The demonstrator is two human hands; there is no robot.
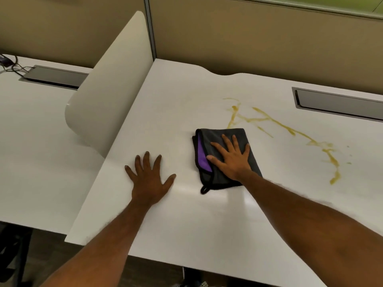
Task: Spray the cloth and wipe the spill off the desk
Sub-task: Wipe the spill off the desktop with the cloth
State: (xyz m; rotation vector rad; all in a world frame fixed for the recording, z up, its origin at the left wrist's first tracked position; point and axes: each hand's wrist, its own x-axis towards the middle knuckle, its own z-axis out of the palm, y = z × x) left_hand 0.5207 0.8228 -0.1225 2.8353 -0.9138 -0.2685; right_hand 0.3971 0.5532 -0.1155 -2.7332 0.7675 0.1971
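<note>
A folded dark grey cloth (215,179) with a purple inner side lies flat on the white desk (186,220). My right hand (232,158) presses flat on top of it, fingers spread. My left hand (150,179) rests flat on the bare desk to the left of the cloth, fingers apart, holding nothing. A yellow-brown spill (290,129) streaks across the desk beyond and to the right of the cloth, running down toward the right (334,177). No spray bottle is in view.
A curved white divider panel (107,96) stands along the desk's left side. A grey cable tray slot (339,104) sits at the back right, another (53,76) on the neighbouring desk with black cables (10,63). Beige partition walls close the back.
</note>
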